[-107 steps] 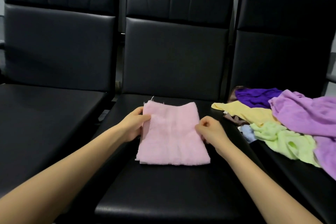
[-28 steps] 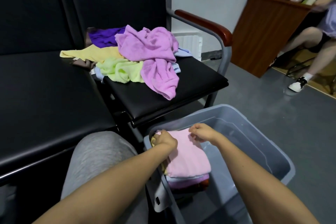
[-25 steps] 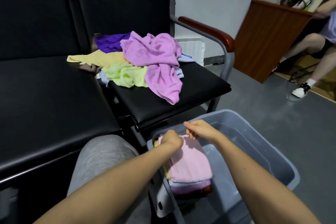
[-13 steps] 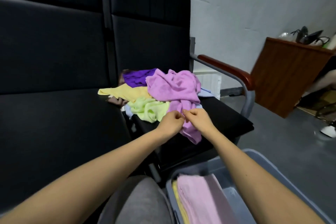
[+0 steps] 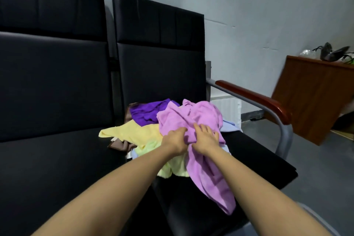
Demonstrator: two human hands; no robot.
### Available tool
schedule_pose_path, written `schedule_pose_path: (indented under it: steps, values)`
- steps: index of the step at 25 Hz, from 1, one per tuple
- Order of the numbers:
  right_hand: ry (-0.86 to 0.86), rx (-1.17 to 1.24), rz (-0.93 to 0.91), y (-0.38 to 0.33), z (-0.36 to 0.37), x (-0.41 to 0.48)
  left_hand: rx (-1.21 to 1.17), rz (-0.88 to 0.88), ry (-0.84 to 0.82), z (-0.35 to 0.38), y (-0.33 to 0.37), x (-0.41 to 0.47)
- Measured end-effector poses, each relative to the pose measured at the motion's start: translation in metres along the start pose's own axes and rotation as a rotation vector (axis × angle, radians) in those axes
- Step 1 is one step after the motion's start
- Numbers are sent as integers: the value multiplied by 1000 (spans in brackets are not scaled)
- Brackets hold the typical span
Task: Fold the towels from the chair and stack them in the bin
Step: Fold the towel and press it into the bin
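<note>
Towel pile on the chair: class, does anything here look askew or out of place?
Yes: the lilac towel sprawls across the crumpled heap, with one long end trailing toward the front edge of the seat, where it could slip off. The left hand and right hand are both on it.

The lilac towel [image 5: 193, 117] is one plain colour throughout. Around it lie a dark purple towel [image 5: 147, 110], a pale yellow towel [image 5: 132, 130], a light green towel [image 5: 173, 167], a pale blue towel [image 5: 228, 126] and a brown cloth [image 5: 118, 144], all unpatterned. The chair [image 5: 249, 163] is black, its armrest [image 5: 252, 95] glossy reddish-brown on a grey frame [image 5: 284, 140]. The cabinet [image 5: 314, 99] is brown wood grain, the wall [image 5: 258, 15] pale grey, the floor [image 5: 329, 174] darker grey.
</note>
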State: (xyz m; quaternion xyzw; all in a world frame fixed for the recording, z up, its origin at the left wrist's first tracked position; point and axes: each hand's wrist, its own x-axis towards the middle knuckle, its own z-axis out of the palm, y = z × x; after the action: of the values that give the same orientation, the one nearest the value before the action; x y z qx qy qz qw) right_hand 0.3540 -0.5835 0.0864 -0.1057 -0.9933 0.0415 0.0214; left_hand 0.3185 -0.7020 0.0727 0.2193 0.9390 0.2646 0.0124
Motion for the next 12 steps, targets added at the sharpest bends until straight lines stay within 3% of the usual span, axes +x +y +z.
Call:
schedule_pose_path:
  steps: [3, 5, 7, 9, 12]
  values:
    - [181, 109, 131, 3, 13, 15, -61, -35, -7, 9, -5, 16]
    - [408, 513, 225, -4, 11, 20, -86, -38, 52, 7, -9, 15]
    - [506, 1101, 283, -10, -8, 21, -202, -26, 109, 2, -15, 14]
    - [348, 1532, 265, -14, -37, 19, -496, -17, 135, -4, -14, 15]
    - [-20, 1772, 212, -17, -62, 6, -716, -89, 85, 6, -14, 32]
